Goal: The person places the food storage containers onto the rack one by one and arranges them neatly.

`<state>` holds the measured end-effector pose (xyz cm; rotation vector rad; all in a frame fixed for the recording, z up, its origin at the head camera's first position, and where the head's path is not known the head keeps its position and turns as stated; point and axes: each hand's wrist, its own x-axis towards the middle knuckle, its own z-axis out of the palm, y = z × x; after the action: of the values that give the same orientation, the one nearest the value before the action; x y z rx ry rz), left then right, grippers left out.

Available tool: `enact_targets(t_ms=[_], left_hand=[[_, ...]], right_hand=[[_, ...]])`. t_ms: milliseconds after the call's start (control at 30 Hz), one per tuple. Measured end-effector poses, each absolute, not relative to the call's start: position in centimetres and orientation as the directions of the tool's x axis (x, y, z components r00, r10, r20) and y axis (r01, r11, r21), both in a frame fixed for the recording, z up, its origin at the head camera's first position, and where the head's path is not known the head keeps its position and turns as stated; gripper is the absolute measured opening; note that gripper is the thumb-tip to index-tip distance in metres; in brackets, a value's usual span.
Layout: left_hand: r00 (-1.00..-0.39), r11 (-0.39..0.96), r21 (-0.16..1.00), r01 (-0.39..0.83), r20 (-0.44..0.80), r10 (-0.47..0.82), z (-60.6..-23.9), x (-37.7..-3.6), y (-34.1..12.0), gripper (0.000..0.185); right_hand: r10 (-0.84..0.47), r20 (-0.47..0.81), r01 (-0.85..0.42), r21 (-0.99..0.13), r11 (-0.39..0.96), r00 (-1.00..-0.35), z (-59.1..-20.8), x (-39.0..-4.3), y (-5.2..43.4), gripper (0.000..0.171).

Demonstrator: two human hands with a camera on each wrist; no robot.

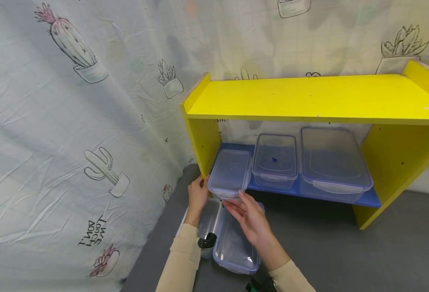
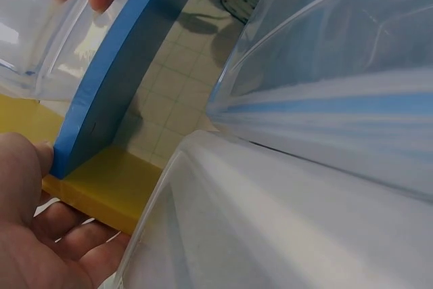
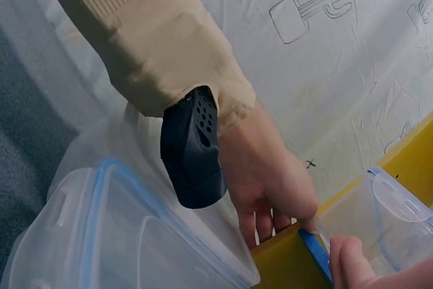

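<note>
The work in hand appears to be settling the left box [image 1: 230, 168] at the left end of the blue shelf [image 1: 370, 198], beside the middle box [image 1: 274, 158], with the large box [image 1: 331, 158] farther right. The left hand [image 1: 197, 194] grips the yellow side panel [image 1: 206, 146], fingers curled behind its edge and thumb by the end of the shelf, so that grip is closed on the panel. The right hand [image 1: 250, 217] has a loose, open grip, thumb and fairly straight fingers at the left box's near right corner; whether it bears any weight I cannot tell. The next move probably calls for a gentle, even push inward, since the near end seems to reach the shelf's front edge, perhaps beyond. The left box lies lid up, its long axis running front to back, slightly aslant, with a short end facing the person. On the bench [image 1: 309, 243] below, a lower box [image 1: 236, 243] and a clear box [image 1: 210, 215] lie side by side, likewise lengthwise away from the person.
</note>
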<state>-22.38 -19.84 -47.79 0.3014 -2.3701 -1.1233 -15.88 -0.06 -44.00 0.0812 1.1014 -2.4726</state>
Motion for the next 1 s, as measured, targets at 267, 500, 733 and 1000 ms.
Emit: enact_targets(t_ms=[267, 500, 733, 1000], left_hand=[[-0.857, 0.620, 0.785, 0.004, 0.323, -0.402, -47.6, -22.3, -19.7, 0.025], [-0.859, 0.613, 0.790, 0.009, 0.320, -0.399, -47.6, -22.2, -19.7, 0.024], [-0.858, 0.615, 0.789, 0.002, 0.318, -0.405, -47.4, -22.2, -19.7, 0.024], [-0.861, 0.613, 0.790, 0.003, 0.314, -0.401, -47.4, -22.1, -19.8, 0.024]], right_hand=[[-0.306, -0.236, 0.382, -0.682, -0.624, -0.922, -44.1, -16.6, -0.3, 0.037], [-0.292, -0.234, 0.371, -0.670, -0.643, -0.927, -44.0, -17.4, -0.5, 0.030], [-0.280, -0.257, 0.380, -0.644, -0.664, -0.925, -43.9, -17.8, -0.8, 0.037], [-0.234, -0.267, 0.354, -0.644, -0.678, -0.935, -44.4, -17.5, -0.6, 0.047]])
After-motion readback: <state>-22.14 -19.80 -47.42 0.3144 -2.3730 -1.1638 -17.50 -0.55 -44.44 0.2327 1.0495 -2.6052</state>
